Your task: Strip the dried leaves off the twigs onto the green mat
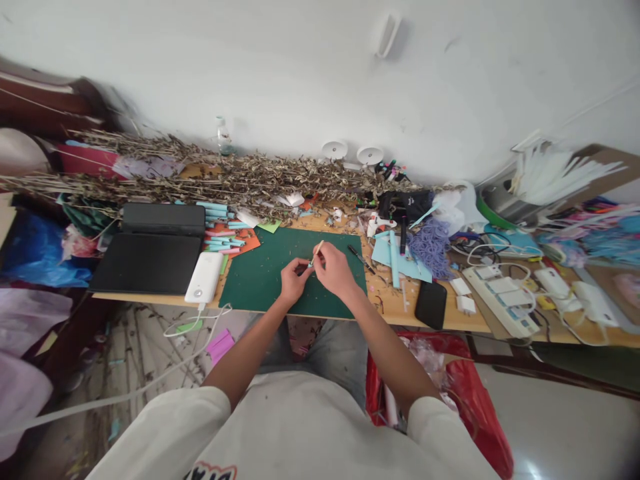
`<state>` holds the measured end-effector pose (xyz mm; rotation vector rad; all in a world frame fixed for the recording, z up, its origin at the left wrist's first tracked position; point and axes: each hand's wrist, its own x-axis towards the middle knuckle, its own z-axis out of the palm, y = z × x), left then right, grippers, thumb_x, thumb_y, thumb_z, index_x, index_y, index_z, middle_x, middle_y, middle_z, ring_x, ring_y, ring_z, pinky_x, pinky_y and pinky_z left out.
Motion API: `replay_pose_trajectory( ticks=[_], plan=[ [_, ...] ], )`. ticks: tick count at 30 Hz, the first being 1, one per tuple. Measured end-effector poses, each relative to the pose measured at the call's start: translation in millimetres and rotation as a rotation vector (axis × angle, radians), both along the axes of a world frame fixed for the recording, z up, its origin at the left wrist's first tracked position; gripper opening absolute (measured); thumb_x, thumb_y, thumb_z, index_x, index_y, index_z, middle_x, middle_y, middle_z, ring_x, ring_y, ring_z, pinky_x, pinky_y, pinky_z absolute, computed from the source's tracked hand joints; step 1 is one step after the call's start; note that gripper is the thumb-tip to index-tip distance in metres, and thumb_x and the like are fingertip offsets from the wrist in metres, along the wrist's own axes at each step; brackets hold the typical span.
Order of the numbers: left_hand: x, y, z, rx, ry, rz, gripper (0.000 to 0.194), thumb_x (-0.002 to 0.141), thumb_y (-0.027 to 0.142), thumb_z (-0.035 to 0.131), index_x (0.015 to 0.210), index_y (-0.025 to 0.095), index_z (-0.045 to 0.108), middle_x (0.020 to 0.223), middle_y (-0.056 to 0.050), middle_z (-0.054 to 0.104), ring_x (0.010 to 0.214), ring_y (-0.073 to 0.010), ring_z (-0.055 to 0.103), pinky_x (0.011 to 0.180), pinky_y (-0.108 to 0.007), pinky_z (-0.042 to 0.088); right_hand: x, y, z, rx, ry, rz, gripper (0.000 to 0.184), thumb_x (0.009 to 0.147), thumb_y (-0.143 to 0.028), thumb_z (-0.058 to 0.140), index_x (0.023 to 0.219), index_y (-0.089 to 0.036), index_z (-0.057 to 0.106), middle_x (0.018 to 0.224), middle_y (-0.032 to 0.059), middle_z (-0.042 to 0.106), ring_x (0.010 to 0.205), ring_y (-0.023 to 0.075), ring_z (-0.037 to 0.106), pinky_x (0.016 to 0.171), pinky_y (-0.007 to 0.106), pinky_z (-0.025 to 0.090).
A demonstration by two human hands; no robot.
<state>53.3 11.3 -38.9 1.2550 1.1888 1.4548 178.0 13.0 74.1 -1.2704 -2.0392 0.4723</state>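
Above the green cutting mat (pixel 255 280), my two hands meet near its middle. My left hand (pixel 294 280) is closed, its thumb and fingertips pinching a small light-blue piece (pixel 311 264) that looks like paper. In my right hand (pixel 333 270) is a thin tan stick (pixel 319 249), gripped between thumb and fingers with its upper end sticking out. The stick's lower end points toward the blue piece; whether they touch is too small to tell. Just right of the hands, a black pen (pixel 361 259) lies across the mat's edge.
Light-blue paper rolls (pixel 217 240), a white power bank (pixel 205 277) and a black tablet case (pixel 150 260) are at the left. On the right are a phone (pixel 431 304), purple yarn (pixel 431 247), a glue gun (pixel 379 225) and a power strip (pixel 503 300). Dried stems (pixel 240 177) line the back.
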Motion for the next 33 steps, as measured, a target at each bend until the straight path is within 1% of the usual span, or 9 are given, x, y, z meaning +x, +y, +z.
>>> replay_pose_trajectory(
  ticks=[2, 7, 11, 16, 19, 24, 27, 33],
  plan=[
    [0, 0, 0.8, 0.003, -0.005, -0.007, 0.017, 0.074, 0.033, 0.069, 0.082, 0.018, 0.065, 0.081, -0.003, 0.067, 0.076, -0.0158, 0.063, 0.076, -0.030, 0.053, -1, 1, 1.1, -0.009, -0.038, 0.028, 0.013, 0.087, -0.017, 0.041, 0.090, -0.020, 0.054, 0.088, 0.0069, 0.061, 0.078, 0.0177, 0.059, 0.074, 0.027, 0.047],
    [0, -1, 1.6, -0.008, -0.002, 0.007, 0.018, 0.072, 0.032, 0.071, 0.081, 0.017, 0.065, 0.079, -0.003, 0.066, 0.075, -0.0156, 0.062, 0.076, -0.030, 0.053, 2, 2, 7.6, 0.013, -0.007, -0.040, 0.016, 0.087, -0.019, 0.041, 0.095, -0.019, 0.054, 0.089, 0.0071, 0.062, 0.074, 0.0167, 0.059, 0.072, 0.026, 0.046],
    [-1, -1, 1.4, 0.004, -0.006, -0.012, 0.016, 0.075, 0.031, 0.068, 0.082, 0.018, 0.065, 0.081, -0.003, 0.066, 0.077, -0.0157, 0.062, 0.078, -0.031, 0.053, 0, 5, 4.0, -0.026, -0.109, 0.009, 0.015, 0.086, -0.016, 0.043, 0.088, -0.019, 0.057, 0.080, 0.0057, 0.063, 0.072, 0.0174, 0.059, 0.068, 0.026, 0.044],
    [-1, -1, 0.5, 0.001, -0.006, -0.011, 0.015, 0.074, 0.030, 0.069, 0.081, 0.017, 0.065, 0.081, -0.003, 0.066, 0.076, -0.0156, 0.062, 0.077, -0.030, 0.053, -1, 6, 1.4, -0.025, -0.115, -0.037, 0.016, 0.087, -0.018, 0.043, 0.089, -0.019, 0.059, 0.078, 0.0052, 0.064, 0.070, 0.0171, 0.059, 0.068, 0.025, 0.043],
    [-1, 0, -1.3, 0.008, 0.004, -0.017, 0.013, 0.076, 0.029, 0.066, 0.082, 0.017, 0.065, 0.081, -0.003, 0.066, 0.077, -0.0154, 0.062, 0.077, -0.030, 0.052, -3, 7, 2.2, -0.054, -0.151, -0.027, 0.014, 0.085, -0.017, 0.045, 0.086, -0.019, 0.059, 0.073, 0.0044, 0.063, 0.066, 0.0170, 0.058, 0.065, 0.024, 0.041],
    [-2, 1, -3.7, -0.007, -0.013, -0.013, 0.015, 0.075, 0.029, 0.067, 0.083, 0.017, 0.064, 0.082, -0.002, 0.066, 0.077, -0.0149, 0.062, 0.077, -0.028, 0.052, -5, 12, 0.2, -0.033, -0.104, -0.014, 0.016, 0.085, -0.014, 0.044, 0.087, -0.018, 0.059, 0.077, 0.0040, 0.064, 0.067, 0.0153, 0.058, 0.065, 0.023, 0.039],
    [-1, 0, -3.9, -0.018, -0.011, 0.006, 0.015, 0.074, 0.028, 0.068, 0.083, 0.017, 0.064, 0.080, -0.002, 0.066, 0.074, -0.0141, 0.062, 0.075, -0.027, 0.052, -2, 11, -0.5, -0.058, -0.123, -0.008, 0.016, 0.085, -0.015, 0.045, 0.084, -0.018, 0.060, 0.073, 0.0033, 0.064, 0.064, 0.0149, 0.056, 0.062, 0.023, 0.038],
    [0, 0, -1.9, -0.002, 0.009, -0.008, 0.014, 0.074, 0.029, 0.067, 0.082, 0.017, 0.065, 0.081, -0.003, 0.066, 0.077, -0.0147, 0.062, 0.077, -0.028, 0.052, 1, 4, 2.5, -0.065, -0.185, -0.044, 0.016, 0.086, -0.015, 0.045, 0.085, -0.019, 0.060, 0.077, 0.0044, 0.065, 0.067, 0.0159, 0.057, 0.065, 0.024, 0.038]
  ],
)
